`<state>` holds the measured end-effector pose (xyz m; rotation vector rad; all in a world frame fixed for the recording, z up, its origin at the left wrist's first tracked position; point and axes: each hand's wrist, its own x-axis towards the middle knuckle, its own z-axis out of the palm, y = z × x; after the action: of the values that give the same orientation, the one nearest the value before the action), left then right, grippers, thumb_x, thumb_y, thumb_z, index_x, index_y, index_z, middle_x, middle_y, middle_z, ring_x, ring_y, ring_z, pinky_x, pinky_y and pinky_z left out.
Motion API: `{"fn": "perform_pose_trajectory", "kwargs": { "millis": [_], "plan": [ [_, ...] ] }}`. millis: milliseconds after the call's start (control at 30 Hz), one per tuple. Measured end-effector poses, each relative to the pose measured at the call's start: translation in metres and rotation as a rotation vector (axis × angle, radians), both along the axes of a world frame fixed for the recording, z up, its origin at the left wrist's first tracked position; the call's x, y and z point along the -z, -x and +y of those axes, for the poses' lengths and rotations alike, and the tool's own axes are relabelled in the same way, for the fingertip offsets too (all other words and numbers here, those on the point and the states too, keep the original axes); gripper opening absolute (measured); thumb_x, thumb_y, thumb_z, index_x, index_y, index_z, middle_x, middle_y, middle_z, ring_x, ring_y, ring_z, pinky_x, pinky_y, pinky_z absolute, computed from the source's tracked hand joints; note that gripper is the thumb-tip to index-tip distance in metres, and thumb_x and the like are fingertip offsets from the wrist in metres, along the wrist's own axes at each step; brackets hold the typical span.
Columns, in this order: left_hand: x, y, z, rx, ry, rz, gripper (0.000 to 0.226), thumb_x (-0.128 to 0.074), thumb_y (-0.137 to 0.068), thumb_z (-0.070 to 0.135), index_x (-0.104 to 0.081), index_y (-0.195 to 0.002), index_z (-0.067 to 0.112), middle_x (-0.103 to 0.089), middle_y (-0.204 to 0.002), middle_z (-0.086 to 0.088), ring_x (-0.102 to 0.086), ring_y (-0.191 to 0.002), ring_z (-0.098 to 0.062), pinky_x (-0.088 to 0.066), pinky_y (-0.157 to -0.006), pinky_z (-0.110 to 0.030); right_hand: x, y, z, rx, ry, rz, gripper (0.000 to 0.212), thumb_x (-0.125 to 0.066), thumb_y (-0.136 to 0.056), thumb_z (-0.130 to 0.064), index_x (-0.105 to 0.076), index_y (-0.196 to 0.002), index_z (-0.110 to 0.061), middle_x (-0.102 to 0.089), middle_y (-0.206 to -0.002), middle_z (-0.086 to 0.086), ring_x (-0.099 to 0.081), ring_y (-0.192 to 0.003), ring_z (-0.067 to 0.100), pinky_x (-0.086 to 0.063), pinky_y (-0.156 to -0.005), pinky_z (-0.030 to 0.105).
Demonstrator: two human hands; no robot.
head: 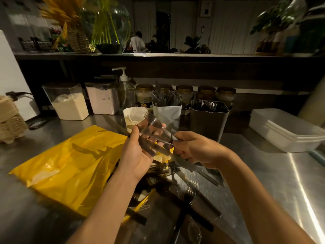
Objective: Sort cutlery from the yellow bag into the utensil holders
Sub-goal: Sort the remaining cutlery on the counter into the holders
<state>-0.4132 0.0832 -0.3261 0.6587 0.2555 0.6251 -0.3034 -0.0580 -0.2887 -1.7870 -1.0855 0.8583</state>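
The yellow bag (66, 164) lies on the steel counter, its mouth toward me with dark plastic cutlery (186, 196) spilled out of it. My left hand (140, 148) holds a bundle of translucent grey forks and knives (153, 124) above the bag's mouth. My right hand (191, 148) pinches the handle of one piece in that bundle. Behind the hands stand three holders: a cream one (134, 116), a white one (167, 110) full of knives, and a dark grey one (208, 118) with cutlery inside.
Two clear canisters of powder (68, 103) and a pump bottle (125, 92) stand at the back left, jars (205, 93) behind the holders. White stacked trays (284, 129) sit at the right. Egg cartons (10, 118) are at the far left.
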Motion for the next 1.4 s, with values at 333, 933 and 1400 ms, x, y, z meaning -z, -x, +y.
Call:
{"fn": "perform_pose_trajectory", "kwargs": {
  "millis": [333, 933, 1400],
  "plan": [
    [-0.004, 0.002, 0.014, -0.272, -0.041, 0.026, 0.033, -0.034, -0.11, 0.028, -0.06, -0.11, 0.007, -0.077, -0.107, -0.011, -0.074, -0.101, -0.027, -0.061, -0.069, -0.036, -0.013, 0.013, -0.003, 0.094, -0.094, 0.202, 0.015, -0.038, -0.11, -0.02, -0.048, -0.114, -0.01, -0.059, -0.072, 0.008, -0.046, -0.048, 0.009, -0.025, -0.039, 0.018],
    [0.006, 0.001, -0.015, -0.176, -0.827, 0.356, 0.038, -0.062, -0.077, 0.055, -0.063, -0.093, 0.021, -0.059, -0.067, 0.014, -0.055, -0.065, -0.004, -0.043, -0.057, -0.017, -0.027, 0.011, -0.004, 0.486, -0.477, 0.133, 0.015, -0.054, -0.104, -0.019, -0.066, -0.097, -0.012, -0.062, -0.086, 0.004, -0.055, -0.073, 0.011, -0.042, -0.045, 0.012],
    [-0.001, -0.03, -0.006, -0.256, -0.554, 0.336, 0.031, -0.041, -0.107, 0.036, -0.063, -0.099, 0.014, -0.056, -0.058, 0.004, -0.056, -0.051, -0.013, -0.046, -0.048, -0.029, -0.026, -0.019, 0.009, 0.51, -0.474, -0.158, 0.024, -0.039, -0.109, -0.035, -0.047, -0.109, -0.012, -0.053, -0.09, 0.0, -0.053, -0.073, 0.005, -0.048, -0.055, 0.017]
  ]
}}
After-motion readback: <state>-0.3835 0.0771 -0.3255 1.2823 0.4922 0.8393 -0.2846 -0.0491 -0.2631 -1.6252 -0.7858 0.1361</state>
